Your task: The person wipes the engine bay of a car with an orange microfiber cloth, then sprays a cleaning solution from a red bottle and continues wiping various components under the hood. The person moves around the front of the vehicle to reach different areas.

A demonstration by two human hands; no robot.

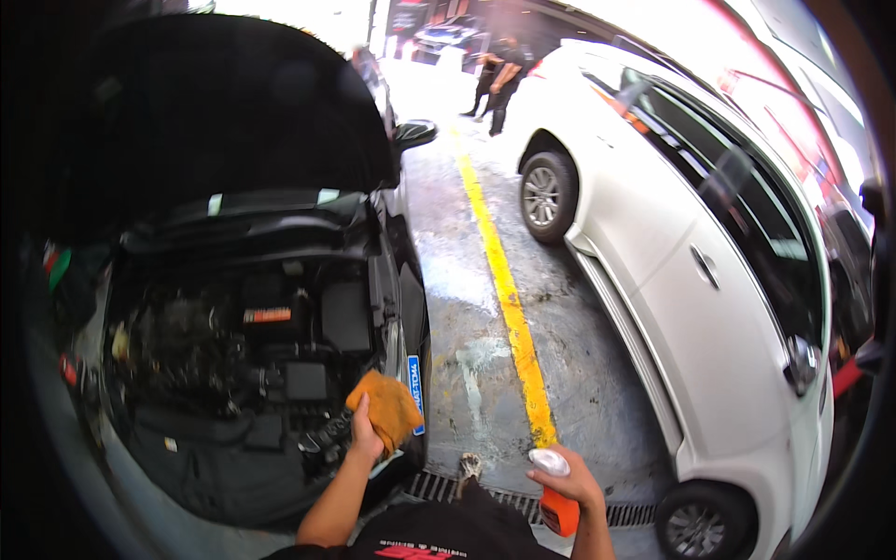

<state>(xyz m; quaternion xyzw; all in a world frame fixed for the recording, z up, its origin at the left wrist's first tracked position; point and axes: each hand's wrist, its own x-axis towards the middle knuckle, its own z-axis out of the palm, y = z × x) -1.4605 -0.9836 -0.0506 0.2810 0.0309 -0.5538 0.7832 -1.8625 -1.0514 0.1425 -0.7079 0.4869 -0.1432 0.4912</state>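
My left hand (pixel 365 431) is closed on a stained orange cloth (pixel 388 407), held up at the front corner of a dark car with its hood raised. Beneath and beyond the cloth lies the engine bay (pixel 215 345), full of black covers and hoses. My right hand (pixel 579 480) grips an orange spray bottle (pixel 560 513) with a whitish top, over the floor between two cars. The fingers on its far side are partly hidden.
A white car (pixel 644 224) stands along the right. The raised black hood (pixel 215 112) fills the upper left. A yellow line (pixel 504 289) runs down the grey floor, and a drain grate (pixel 439 487) crosses near my feet. Farther off stands a person (pixel 504 79) in dark clothes.
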